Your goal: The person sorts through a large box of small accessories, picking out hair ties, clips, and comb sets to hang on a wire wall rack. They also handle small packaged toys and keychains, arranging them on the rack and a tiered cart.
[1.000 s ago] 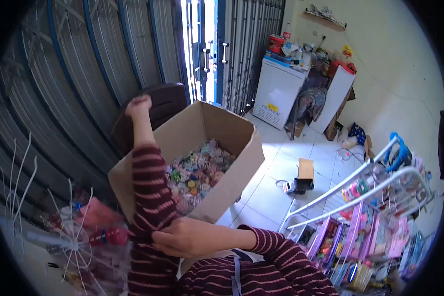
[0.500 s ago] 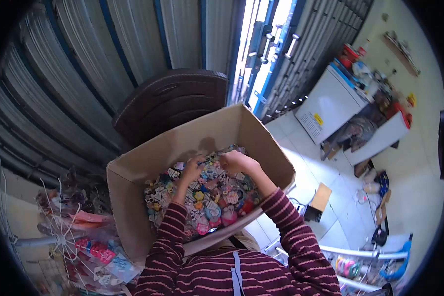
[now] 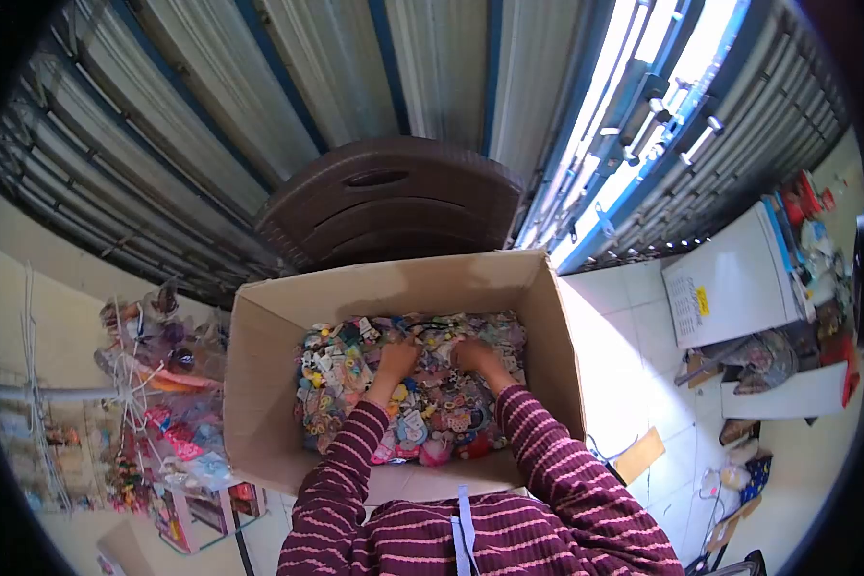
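Observation:
A large cardboard box [image 3: 564,360] stands open in front of me, its bottom covered by many small colourful packaged trinkets [image 3: 413,427]. Both hands reach down into it. My left hand [image 3: 398,359] rests on the pile left of centre, fingers bent among the packets. To the right of it, my right hand [image 3: 472,355] touches the pile with curled fingers. The two hands are a short way apart. The fingertips are too small and partly hidden, so what either hand grips cannot be made out.
A brown plastic chair [image 3: 394,206] stands behind the box, before a metal shutter [image 3: 442,86]. Hanging packaged goods [image 3: 178,432] are at the left. To the right are a white cabinet [image 3: 730,283] and a small cardboard piece [image 3: 638,455] on the tiled floor.
The view has turned, so the box sits straighter and the chair and cabinet appear farther right. My right hand is lower among the packets, and both hands remain inside the box.

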A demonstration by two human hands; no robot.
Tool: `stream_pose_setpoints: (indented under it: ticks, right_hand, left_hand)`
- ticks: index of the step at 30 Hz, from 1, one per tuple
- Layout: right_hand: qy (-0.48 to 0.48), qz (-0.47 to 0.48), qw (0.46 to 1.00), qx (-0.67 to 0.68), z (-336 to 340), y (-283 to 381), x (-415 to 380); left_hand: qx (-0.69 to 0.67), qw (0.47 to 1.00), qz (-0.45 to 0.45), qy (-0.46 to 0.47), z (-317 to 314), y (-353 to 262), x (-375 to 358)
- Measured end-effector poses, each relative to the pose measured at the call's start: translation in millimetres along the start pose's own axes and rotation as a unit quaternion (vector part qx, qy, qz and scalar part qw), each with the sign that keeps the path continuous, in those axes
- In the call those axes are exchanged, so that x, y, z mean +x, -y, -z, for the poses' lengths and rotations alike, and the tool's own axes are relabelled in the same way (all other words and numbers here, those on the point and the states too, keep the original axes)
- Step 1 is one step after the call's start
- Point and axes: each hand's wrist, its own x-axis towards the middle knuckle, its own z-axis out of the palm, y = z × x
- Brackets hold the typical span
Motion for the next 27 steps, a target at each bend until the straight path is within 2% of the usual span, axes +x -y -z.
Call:
stream_pose_setpoints:
  ticks: [1,3,4,5,7,8,10,11,14,15,16,17,18,20,21,23,24,25,26,27]
  right_hand:
    - [0.005,0.013,1.000,0.000,-5.7,-0.9,1.6]
    - [0.038,0.029,0.998,0.045,-17.1,-3.8,4.2]
    - [0.045,0.040,0.997,0.043,-14.6,-4.8,5.3]
    - [0.070,0.081,0.992,0.066,-5.9,-4.6,4.8]
    - [0.100,0.133,0.983,0.084,16.2,0.3,5.7]
    - [0.092,0.173,0.972,0.132,32.6,4.5,6.4]
    - [0.092,0.225,0.954,0.174,68.4,22.2,4.0]
    - [0.049,0.234,0.944,0.225,88.7,33.9,-1.3]
    - [-0.028,0.256,0.909,0.327,135.3,68.6,-27.1]
    - [-0.069,0.262,0.886,0.377,146.6,79.4,-36.2]
    - [-0.069,0.269,0.885,0.373,154.0,89.5,-45.0]
    - [-0.134,0.271,0.865,0.401,158.9,98.9,-54.4]
    - [-0.196,0.271,0.840,0.428,163.8,106.4,-64.0]
    - [-0.219,0.281,0.827,0.435,176.2,117.9,-79.7]
    - [-0.241,0.285,0.814,0.445,183.7,124.8,-88.7]
    - [-0.247,0.279,0.813,0.448,201.9,143.0,-108.5]
    - [-0.249,0.299,0.799,0.459,207.6,150.1,-115.2]
    - [-0.249,0.320,0.784,0.470,212.8,157.7,-122.9]
    - [-0.224,0.338,0.790,0.459,218.2,165.6,-132.4]
    - [-0.221,0.348,0.790,0.455,220.4,176.3,-138.0]
  left_hand:
    - [0.001,1.000,0.013,0.005,6.1,2.0,-2.6]
    - [-0.036,0.994,-0.045,-0.095,18.3,8.9,-7.3]
    - [-0.127,0.985,-0.057,-0.100,34.2,15.0,-10.0]
    - [-0.128,0.986,-0.043,-0.099,41.1,21.0,-9.9]
    - [-0.297,0.943,-0.002,-0.152,57.8,35.3,-11.4]
    - [-0.295,0.942,0.011,-0.159,75.8,39.8,-15.5]
    - [-0.401,0.896,0.076,-0.173,117.6,40.3,-35.2]
    - [-0.400,0.894,0.089,-0.179,125.7,42.1,-46.2]
    - [-0.583,0.729,0.157,-0.323,154.4,38.1,-85.6]
    - [-0.580,0.727,0.160,-0.331,166.4,34.4,-100.7]
    - [-0.591,0.687,0.170,-0.386,176.5,31.3,-116.6]
    - [-0.602,0.643,0.179,-0.438,184.7,26.7,-132.6]
    - [-0.600,0.640,0.178,-0.445,192.2,19.5,-149.3]
    - [-0.558,0.575,0.185,-0.569,199.9,5.3,-182.4]
    - [-0.556,0.571,0.184,-0.575,197.2,-0.8,-197.2]
    - [-0.500,0.504,0.200,-0.675,187.3,-13.2,-226.7]
    - [-0.497,0.498,0.200,-0.682,179.8,-17.5,-243.0]
    - [-0.493,0.467,0.208,-0.705,174.1,-21.8,-259.4]
    - [-0.487,0.434,0.215,-0.727,169.3,-25.3,-273.8]
    - [-0.481,0.428,0.215,-0.734,165.3,-29.8,-288.1]
